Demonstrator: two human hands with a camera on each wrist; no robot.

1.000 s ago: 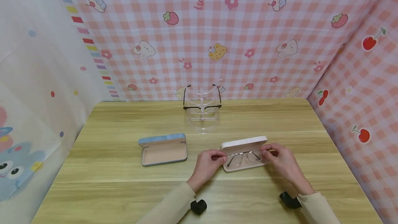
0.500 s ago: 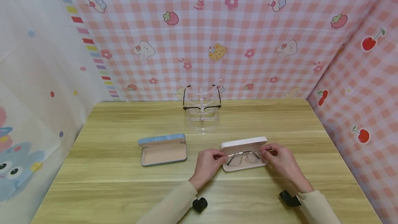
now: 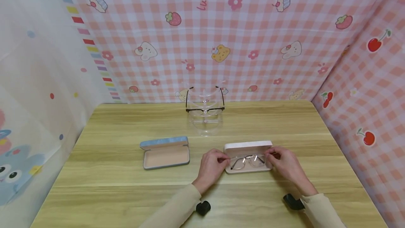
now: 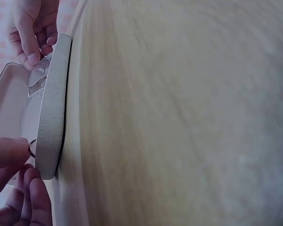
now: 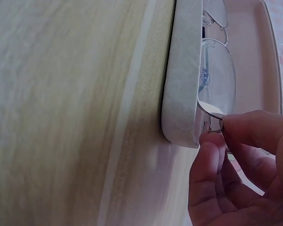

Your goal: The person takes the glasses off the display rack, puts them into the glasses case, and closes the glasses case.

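1. A pair of silver, thin-rimmed metal glasses with clear lenses (image 3: 248,156) sat within the opened white hard case with a pale pinkish lining (image 3: 248,145); whether the frame touched the lining could not be told.
2. The left hand (image 3: 210,167), between eight and nine o'clock of that case, pinched one end of the frame, thumb and fingertip nearly closed together.
3. The right hand (image 3: 287,166), between three and four o'clock, pinched the opposite end in much the same way (its other fingers curled loosely beneath, by the right wrist view).
4. At nine o'clock, well apart, a blue hard case with a beige lining (image 3: 166,157) lay with its lid raised.
5. Between ten and eleven o'clock of the white case, a clear plastic display stand (image 3: 205,122) bore black half-rimmed glasses (image 3: 195,110).
6. All of this was on a pale wood-grain table (image 3: 110,192), with a pink-and-white checked cloth (image 3: 190,38) hanging at twelve o'clock.
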